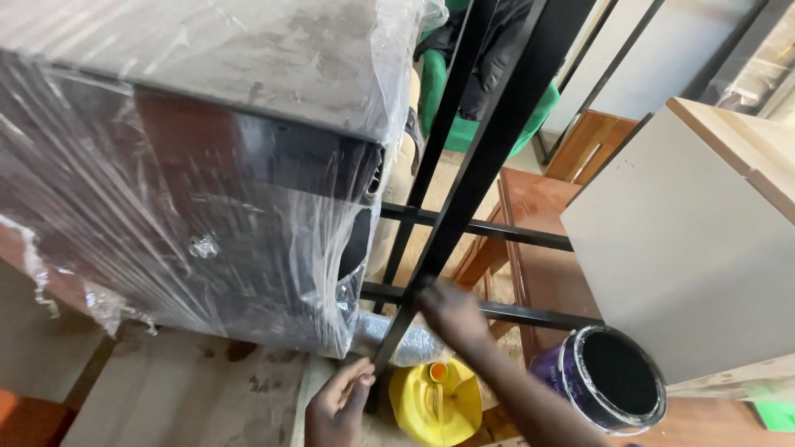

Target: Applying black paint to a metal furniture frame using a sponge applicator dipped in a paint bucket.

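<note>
A black metal frame (489,141) of square tubes leans diagonally through the middle of the view, with two crossbars running right. My right hand (451,310) rests against the diagonal tube where the lower crossbar (530,314) meets it; its grip is blurred. My left hand (338,406) sits lower, fingers loosely curled beside the tube's bottom end, touching or nearly touching it. A yellow plastic jerrycan (435,401) with an orange cap stands just right of my left hand.
A large dark cabinet wrapped in clear plastic film (199,182) fills the left. A grey-white board box (696,240) stands on the right. An open paint tin with black inside (613,377) sits below it. Brown wooden furniture (538,240) and a green chair (443,108) lie behind.
</note>
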